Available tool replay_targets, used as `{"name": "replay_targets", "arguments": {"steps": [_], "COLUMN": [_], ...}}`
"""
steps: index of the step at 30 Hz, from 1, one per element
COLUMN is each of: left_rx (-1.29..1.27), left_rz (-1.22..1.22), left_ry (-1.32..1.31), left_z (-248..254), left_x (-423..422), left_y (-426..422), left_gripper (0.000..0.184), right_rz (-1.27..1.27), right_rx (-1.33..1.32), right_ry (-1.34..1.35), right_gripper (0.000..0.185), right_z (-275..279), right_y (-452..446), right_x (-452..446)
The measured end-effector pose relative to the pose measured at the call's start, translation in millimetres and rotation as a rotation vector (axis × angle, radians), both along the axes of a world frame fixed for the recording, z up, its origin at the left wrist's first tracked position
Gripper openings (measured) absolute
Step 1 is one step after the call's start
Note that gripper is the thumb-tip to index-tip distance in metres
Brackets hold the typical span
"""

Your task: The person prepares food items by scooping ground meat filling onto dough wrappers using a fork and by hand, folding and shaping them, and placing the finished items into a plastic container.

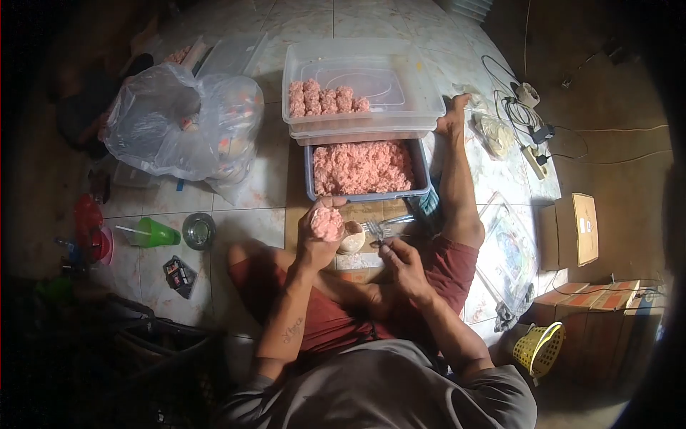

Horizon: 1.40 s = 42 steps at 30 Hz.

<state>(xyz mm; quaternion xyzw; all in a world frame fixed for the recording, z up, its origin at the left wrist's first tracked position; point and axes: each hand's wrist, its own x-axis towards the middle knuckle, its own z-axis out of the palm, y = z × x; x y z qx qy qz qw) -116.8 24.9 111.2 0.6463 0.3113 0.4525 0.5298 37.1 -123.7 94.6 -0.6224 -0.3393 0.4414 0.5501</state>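
Observation:
A clump of pink minced meat (327, 224) rests in my left hand (319, 239), whose fingers curl round it just below the blue-grey tub (310, 171). That tub holds a large mass of the same meat (363, 169). My right hand (404, 266) is closed on the handle of a fork (376, 230), its tines pointing up and left. Between my hands a small pale round cup (351, 238) sits on cardboard. Behind the tub, a clear plastic container (437, 107) holds several shaped meat portions (326, 99) along its left front.
Plastic bags (171, 121) lie at the left, near a green cup (158, 232) and a glass ashtray (199, 231). Cables and a power strip (534, 161), cardboard boxes (587, 314) and a yellow basket (539, 350) are at the right. Part of another person shows at the upper left.

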Motion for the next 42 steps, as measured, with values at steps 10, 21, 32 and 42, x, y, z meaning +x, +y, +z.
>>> {"name": "replay_targets", "arguments": {"steps": [10, 21, 32, 42], "left_rx": [-0.060, 0.063, 0.063, -0.313], "left_rz": [-0.164, -0.032, 0.094, -0.314], "left_ry": [0.017, 0.132, 0.159, -0.140], "left_z": [4, 3, -42, 1], "left_x": [-5, 0, 24, 5], "left_y": [6, 4, -19, -10], "left_gripper": [0.038, 0.072, 0.044, 0.045], "right_rz": [0.142, 0.076, 0.108, 0.183], "right_rx": [-0.001, 0.042, 0.147, -0.031], "right_ry": [0.524, -0.246, -0.600, 0.173], "right_gripper": [0.018, 0.018, 0.021, 0.020], "right_z": [-15, -12, 1, -14], "right_y": [-1, -3, 7, -23], "right_x": [-7, 8, -7, 2]}}
